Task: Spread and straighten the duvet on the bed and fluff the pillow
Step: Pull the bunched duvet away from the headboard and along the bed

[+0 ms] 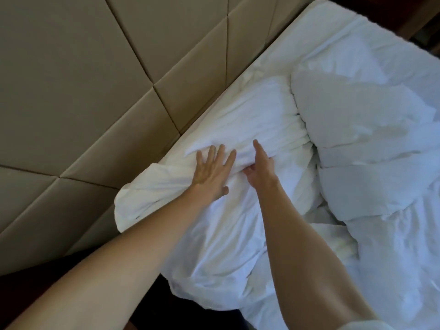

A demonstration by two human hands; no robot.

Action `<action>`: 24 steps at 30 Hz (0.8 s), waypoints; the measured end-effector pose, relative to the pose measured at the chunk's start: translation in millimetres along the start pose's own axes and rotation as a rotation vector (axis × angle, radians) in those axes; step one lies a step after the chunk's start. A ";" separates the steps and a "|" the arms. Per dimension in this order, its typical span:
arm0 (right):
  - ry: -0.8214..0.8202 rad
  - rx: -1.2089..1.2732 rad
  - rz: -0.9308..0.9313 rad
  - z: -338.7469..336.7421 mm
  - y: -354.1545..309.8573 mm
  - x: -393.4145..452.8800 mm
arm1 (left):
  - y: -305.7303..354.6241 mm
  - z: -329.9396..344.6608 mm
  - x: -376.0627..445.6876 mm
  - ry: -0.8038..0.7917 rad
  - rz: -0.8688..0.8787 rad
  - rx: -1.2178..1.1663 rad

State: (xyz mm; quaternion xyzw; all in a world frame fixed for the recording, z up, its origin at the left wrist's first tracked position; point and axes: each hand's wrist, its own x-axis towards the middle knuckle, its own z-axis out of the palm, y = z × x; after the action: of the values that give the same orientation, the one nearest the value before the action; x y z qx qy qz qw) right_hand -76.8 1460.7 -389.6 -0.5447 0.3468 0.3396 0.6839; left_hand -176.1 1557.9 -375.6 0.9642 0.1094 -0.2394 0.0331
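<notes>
Head view. One pillow (238,120), white, lies at the head of the bed (316,17), its long axis running along the padded headboard (95,91), from the near end under the hands toward the far end beyond the fingertips.

Left hand (212,172): fingers straight and spread, palm flat on the pillow's near end, pressing the cloth; thumb splayed toward the right hand. Holds nothing.

Right hand (260,165): just beside the left hand, on its right. Forefinger straight, pointing away along the pillow; thumb tucked down into a fold of the cloth. Whether it pinches the cloth I cannot tell, since the lower fingers are hidden.

One duvet (371,144), white, bunched in thick folds to the right of the right hand, touching the pillow's side; it runs on beneath both forearms toward the near edge.

Two hands, two bare forearms.
</notes>
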 end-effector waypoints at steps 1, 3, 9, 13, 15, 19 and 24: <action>0.016 0.027 0.009 5.7 -5.5 4.2 | 0.6 -0.1 2.2 0.012 -0.007 -0.021; 0.044 0.081 -0.057 19.2 -16.3 8.0 | 0.6 -3.5 5.1 0.049 -0.031 -0.072; -0.003 0.019 -0.306 79.3 -33.7 -36.1 | -28.6 -41.4 14.2 0.338 -0.288 -0.239; -0.038 -0.044 -0.366 116.5 -21.9 -66.1 | -78.7 -58.2 6.5 0.434 -0.303 -0.394; -0.035 -0.064 -0.410 130.7 -22.1 -78.3 | -100.6 -69.2 -1.1 0.496 -0.276 -0.391; 0.023 -0.140 -0.499 166.7 -22.3 -99.7 | -139.8 -92.8 -18.0 0.557 -0.182 -0.343; 0.046 -0.296 -0.642 256.5 6.4 -132.3 | -224.3 -106.3 -49.4 0.680 -0.207 -0.306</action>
State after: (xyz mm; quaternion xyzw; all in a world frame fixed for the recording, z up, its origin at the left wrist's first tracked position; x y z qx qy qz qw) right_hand -125.4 1701.9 -238.6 -0.7267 0.1201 0.1415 0.6614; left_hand -221.2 1779.1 -261.1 0.9563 0.2452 0.1107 0.1140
